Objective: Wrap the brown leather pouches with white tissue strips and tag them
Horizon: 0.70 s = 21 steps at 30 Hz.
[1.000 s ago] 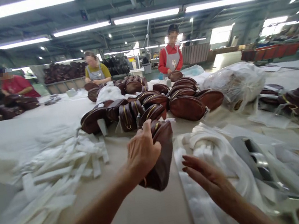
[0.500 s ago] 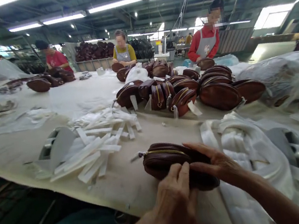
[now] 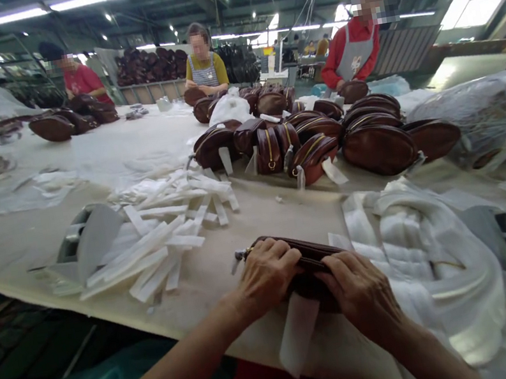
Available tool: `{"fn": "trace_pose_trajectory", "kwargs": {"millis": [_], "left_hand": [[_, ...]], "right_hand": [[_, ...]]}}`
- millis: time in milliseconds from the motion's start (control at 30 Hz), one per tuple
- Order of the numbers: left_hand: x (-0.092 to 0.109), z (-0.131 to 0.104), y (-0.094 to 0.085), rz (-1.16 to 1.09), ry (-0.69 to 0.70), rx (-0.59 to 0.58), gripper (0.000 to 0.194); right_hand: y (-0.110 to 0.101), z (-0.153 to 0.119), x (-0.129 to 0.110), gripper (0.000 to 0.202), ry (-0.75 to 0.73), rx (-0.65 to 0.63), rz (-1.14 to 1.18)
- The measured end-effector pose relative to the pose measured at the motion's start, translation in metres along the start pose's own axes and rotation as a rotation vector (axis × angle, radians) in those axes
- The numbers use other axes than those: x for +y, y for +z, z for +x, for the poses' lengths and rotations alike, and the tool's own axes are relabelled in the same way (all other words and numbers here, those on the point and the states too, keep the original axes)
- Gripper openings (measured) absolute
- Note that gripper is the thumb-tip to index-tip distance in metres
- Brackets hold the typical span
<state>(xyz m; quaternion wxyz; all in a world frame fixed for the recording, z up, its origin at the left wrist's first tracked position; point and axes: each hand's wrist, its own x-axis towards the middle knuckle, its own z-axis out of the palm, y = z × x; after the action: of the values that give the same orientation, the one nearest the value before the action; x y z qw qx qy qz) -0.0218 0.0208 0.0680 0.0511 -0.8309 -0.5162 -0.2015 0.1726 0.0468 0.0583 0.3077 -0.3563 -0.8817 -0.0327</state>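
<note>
A dark brown zippered leather bag point(image 3: 317, 298) rests near the table's front edge, with both my hands on it. My left hand point(image 3: 269, 271) wraps over its left side, fingers curled on the top edge close to the metal zipper end point(image 3: 239, 254). On the right side, my right hand point(image 3: 355, 279) grips the upper edge, thumb toward me. A white strip point(image 3: 299, 334) hangs from the bag's near side, below my left hand. My fingers cover much of the bag's top.
Loose white strips point(image 3: 168, 236) lie by a grey tape dispenser point(image 3: 90, 242) at left. Rolled white material point(image 3: 419, 252) sits at right. Several brown bags point(image 3: 376, 146) are piled beyond, near plastic wrapping point(image 3: 502, 115). Co-workers point(image 3: 353, 46) stand across the table point(image 3: 93, 135).
My left hand has moved up and left onto the bag's top edge; my right hand has come lower and nearer. The bag has turned, and a white strip now shows on its near side.
</note>
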Motion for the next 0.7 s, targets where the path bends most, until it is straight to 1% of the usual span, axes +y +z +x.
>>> {"fn": "trace_pose_trajectory", "kwargs": {"millis": [67, 100, 200, 267, 300, 367, 433, 500, 600, 633, 700], "left_hand": [[-0.006, 0.004, 0.0, 0.008, -0.047, -0.001, 0.015], [-0.009, 0.006, -0.001, 0.024, -0.049, 0.013, 0.017], [-0.019, 0.011, 0.001, 0.037, 0.0, 0.051, 0.022], [-0.023, 0.012, 0.005, 0.004, 0.049, 0.047, 0.022], [-0.025, 0.011, 0.008, -0.019, 0.07, 0.066, 0.023], [-0.025, 0.009, 0.011, -0.052, 0.082, 0.152, 0.027], [-0.023, 0.004, 0.01, -0.046, 0.08, 0.246, 0.035], [-0.022, 0.0, 0.007, 0.003, 0.117, 0.28, 0.039], [-0.02, -0.006, -0.001, 0.081, 0.175, 0.266, 0.031], [-0.017, -0.008, -0.003, 0.106, 0.159, 0.241, 0.027], [-0.008, -0.008, -0.007, 0.156, 0.091, 0.151, 0.023]], "right_hand": [[0.0, 0.0, 0.004, 0.023, 0.055, -0.011, 0.036], [0.0, 0.001, 0.005, 0.027, 0.083, -0.007, 0.044], [0.0, 0.002, 0.012, 0.044, 0.129, 0.015, -0.025], [0.002, 0.003, 0.017, 0.045, 0.117, 0.023, -0.099], [0.003, 0.005, 0.019, 0.044, 0.109, 0.028, -0.114], [0.003, 0.009, 0.024, 0.044, 0.091, 0.005, -0.084], [0.001, 0.014, 0.028, 0.041, 0.043, -0.061, -0.009], [-0.002, 0.019, 0.028, 0.038, -0.038, -0.094, 0.028], [-0.001, 0.021, 0.025, 0.035, -0.135, -0.053, 0.022], [0.002, 0.02, 0.023, 0.035, -0.146, -0.029, 0.023], [0.009, 0.014, 0.022, 0.033, -0.148, -0.001, 0.034]]}}
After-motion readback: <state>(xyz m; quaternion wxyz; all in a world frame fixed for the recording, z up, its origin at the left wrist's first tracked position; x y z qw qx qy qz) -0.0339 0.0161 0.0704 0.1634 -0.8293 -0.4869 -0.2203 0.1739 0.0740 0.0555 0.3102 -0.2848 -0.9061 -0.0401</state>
